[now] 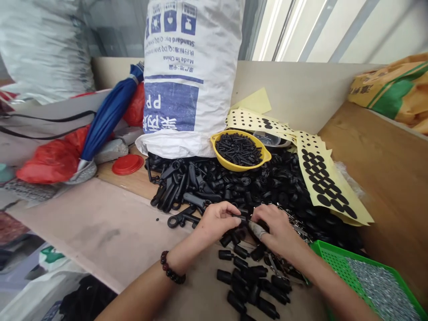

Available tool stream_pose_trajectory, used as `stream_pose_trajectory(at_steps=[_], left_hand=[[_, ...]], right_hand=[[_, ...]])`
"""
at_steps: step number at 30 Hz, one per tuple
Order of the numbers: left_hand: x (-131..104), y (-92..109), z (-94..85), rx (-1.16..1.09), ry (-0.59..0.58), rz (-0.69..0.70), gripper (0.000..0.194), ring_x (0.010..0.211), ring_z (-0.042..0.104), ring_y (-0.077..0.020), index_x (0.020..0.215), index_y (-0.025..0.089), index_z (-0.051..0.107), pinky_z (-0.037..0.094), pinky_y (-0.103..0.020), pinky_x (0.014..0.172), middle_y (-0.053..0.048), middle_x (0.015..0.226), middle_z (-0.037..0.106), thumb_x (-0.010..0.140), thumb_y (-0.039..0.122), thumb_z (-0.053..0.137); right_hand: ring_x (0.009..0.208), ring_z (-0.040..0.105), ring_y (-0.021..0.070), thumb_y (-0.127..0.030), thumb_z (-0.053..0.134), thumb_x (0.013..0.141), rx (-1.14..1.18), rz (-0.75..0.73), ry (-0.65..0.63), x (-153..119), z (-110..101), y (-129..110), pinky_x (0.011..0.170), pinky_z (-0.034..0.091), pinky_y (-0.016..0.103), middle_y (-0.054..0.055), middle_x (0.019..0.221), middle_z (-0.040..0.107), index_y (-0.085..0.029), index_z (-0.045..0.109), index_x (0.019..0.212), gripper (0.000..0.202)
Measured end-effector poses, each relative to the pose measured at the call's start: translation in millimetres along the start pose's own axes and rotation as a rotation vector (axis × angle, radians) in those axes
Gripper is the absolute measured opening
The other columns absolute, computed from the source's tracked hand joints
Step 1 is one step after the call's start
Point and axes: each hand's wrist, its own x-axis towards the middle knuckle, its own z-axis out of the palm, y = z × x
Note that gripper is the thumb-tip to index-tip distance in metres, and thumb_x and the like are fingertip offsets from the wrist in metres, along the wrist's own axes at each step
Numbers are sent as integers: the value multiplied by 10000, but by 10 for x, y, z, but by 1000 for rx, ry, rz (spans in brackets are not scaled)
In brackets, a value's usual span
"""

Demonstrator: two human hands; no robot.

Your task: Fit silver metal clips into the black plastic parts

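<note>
My left hand is closed, with thumb and fingers pinching a small black cylindrical plastic part. Across from it, my right hand has its fingers curled in at the other end of that part, and a pale wrap covers its thumb. Whether the right fingers also pinch something smaller is hidden. Below both hands lie several short black cylindrical pieces on the table. Behind the hands spreads a heap of black plastic parts, with long black handle-like arms at its left.
A yellow bowl of small black pieces stands against a big white sack. Yellow sheets with black round stickers lie at right. A green basket holds small metal pieces. Left are a red lid and a blue umbrella.
</note>
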Motion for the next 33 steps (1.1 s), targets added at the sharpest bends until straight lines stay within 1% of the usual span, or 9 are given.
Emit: stream_pose_trajectory(at_steps=[3,7,10,14,20,23,26,28,33], left_hand=[[-35,2,70,-190,-16,-56,237,569,533,-100,800,115,651,400,-220,591,15,602,596,595,222,706],[-86,-21,175,-349,-67,-173,333,568,555,-93,842,99,670,415,-216,606,-8,609,621,575,275,762],[-114,-41,229,-485,-93,-240,391,584,583,-91,829,98,672,430,-205,617,-9,631,626,525,295,818],[-130,-45,288,-600,-144,-259,432,574,599,-87,844,79,678,456,-193,609,-23,667,635,508,285,856],[-179,-41,401,-769,-234,-295,413,574,610,-79,870,70,665,472,-166,584,-72,744,669,570,283,852],[-219,-51,418,-797,-239,-288,391,558,600,-75,840,78,653,460,-155,559,-63,709,665,585,301,849],[-251,-48,397,-740,-189,-249,414,546,592,-76,861,82,654,443,-160,542,-77,732,683,579,314,848],[-269,-37,385,-660,-164,-221,433,540,586,-82,873,80,664,435,-172,545,-77,714,683,570,331,846],[-308,18,396,-495,-154,-184,436,528,552,-88,850,92,703,413,-195,561,-21,578,626,547,378,829]], right_hand=[[698,592,168,-129,416,720,173,15,34,3,-108,84,628,467,279,25,744,624,-193,576,824,201],[790,647,171,-195,458,761,541,95,125,-73,-138,47,646,500,257,53,884,678,-187,610,1051,328],[752,652,184,-318,627,732,900,252,234,-148,-137,-32,629,510,260,49,831,700,-205,680,909,217],[691,665,188,-372,722,684,1012,309,331,-217,-139,-104,604,532,267,49,765,720,-214,707,839,221],[791,679,185,-173,614,749,854,65,428,-286,-109,-119,690,553,271,29,845,726,-253,709,859,166],[930,659,194,-98,515,747,632,-106,361,-339,-151,-77,807,531,296,32,981,709,-263,693,948,316],[997,638,198,-103,435,786,402,-157,266,-416,-245,-44,849,511,309,56,1089,674,-242,620,1097,387],[902,658,183,-128,409,823,290,-146,227,-464,-306,-54,749,530,278,54,1021,677,-236,580,1088,334],[615,587,159,-136,333,868,100,-247,158,-528,-357,-113,555,469,261,12,702,614,-240,549,824,244]])
